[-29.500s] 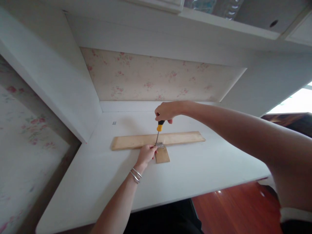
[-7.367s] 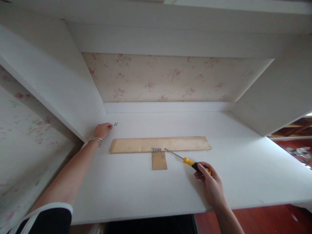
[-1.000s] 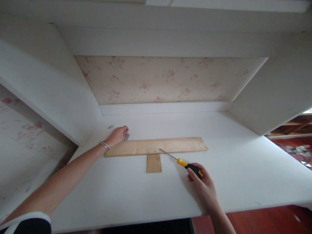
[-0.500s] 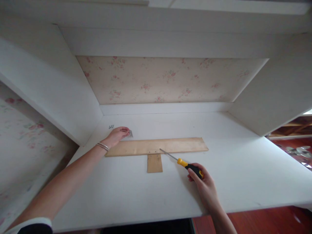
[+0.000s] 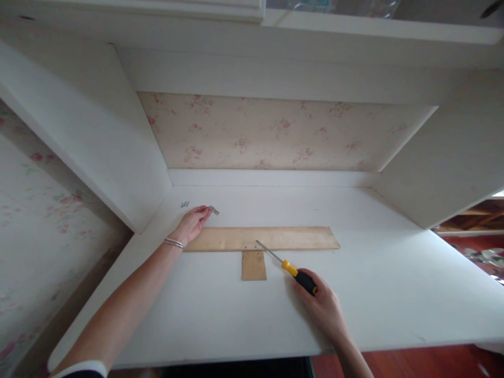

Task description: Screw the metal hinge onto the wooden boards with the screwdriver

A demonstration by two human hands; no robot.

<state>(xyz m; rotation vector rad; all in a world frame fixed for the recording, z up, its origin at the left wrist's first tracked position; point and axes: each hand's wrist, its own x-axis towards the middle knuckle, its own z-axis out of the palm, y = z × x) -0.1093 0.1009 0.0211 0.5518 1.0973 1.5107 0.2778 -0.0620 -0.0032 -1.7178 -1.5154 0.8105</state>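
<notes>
A long wooden strip (image 5: 283, 238) lies across the white desk (image 5: 220, 310), with a small wooden piece (image 5: 253, 265) butted against its near edge. My right hand (image 5: 321, 307) holds a screwdriver (image 5: 293, 272) with a yellow and black handle; its tip rests at the joint between the two pieces. My left hand (image 5: 191, 223) reaches to the back left and touches a small metal hinge (image 5: 213, 210) lying on the desk behind the strip's left end. Silver bangles circle my left wrist.
A few loose screws (image 5: 185, 204) lie at the back left corner. White side panels and a floral back wall (image 5: 271, 134) enclose the desk, with a shelf overhead. Red wooden floor shows past the front edge.
My left hand has set the hinge down on the desk behind the strip and its fingers rest beside it. The right hand still holds the screwdriver in the same place.
</notes>
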